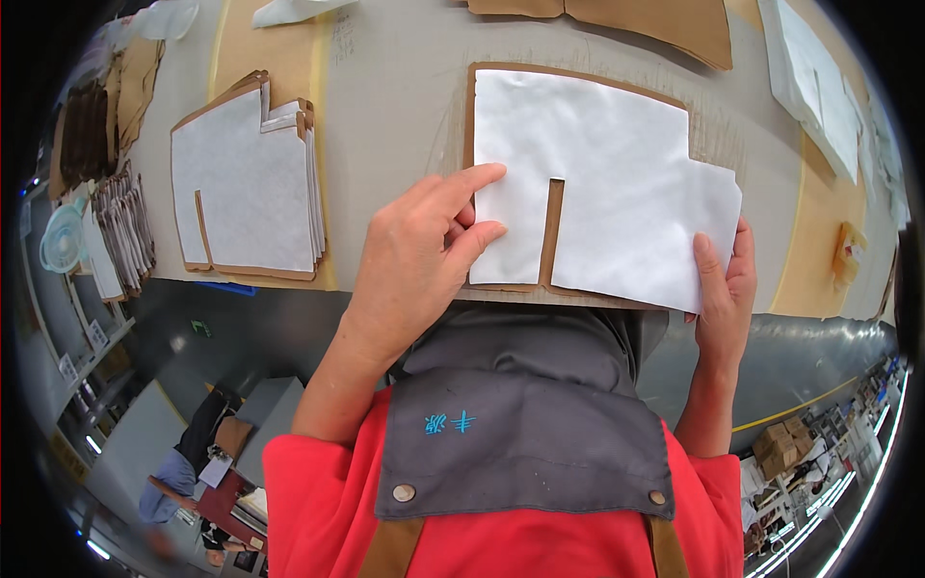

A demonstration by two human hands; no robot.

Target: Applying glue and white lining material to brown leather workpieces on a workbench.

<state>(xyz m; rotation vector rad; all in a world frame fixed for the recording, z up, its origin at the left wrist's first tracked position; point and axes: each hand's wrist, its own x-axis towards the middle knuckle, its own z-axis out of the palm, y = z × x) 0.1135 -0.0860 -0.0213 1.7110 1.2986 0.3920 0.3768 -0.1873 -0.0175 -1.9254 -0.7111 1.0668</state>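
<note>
A white sheet with a notched upper right corner and a narrow slot lies over a brown panel at the table's near edge. Brown shows through the slot and along the top and left rims. My left hand rests at the sheet's left side, thumb and forefinger apart with their tips on the white surface; the other fingers are curled and partly hidden. At the lower right corner, my right hand grips the white sheet, thumb on top and fingers round the edge. How far the fingers reach beneath is hidden.
To the left sits a stack of similar white-faced brown panels. More brown pieces lie at the far edge, white pieces at the far right. A small yellowish packet is on the right. Bundled pieces stand at far left.
</note>
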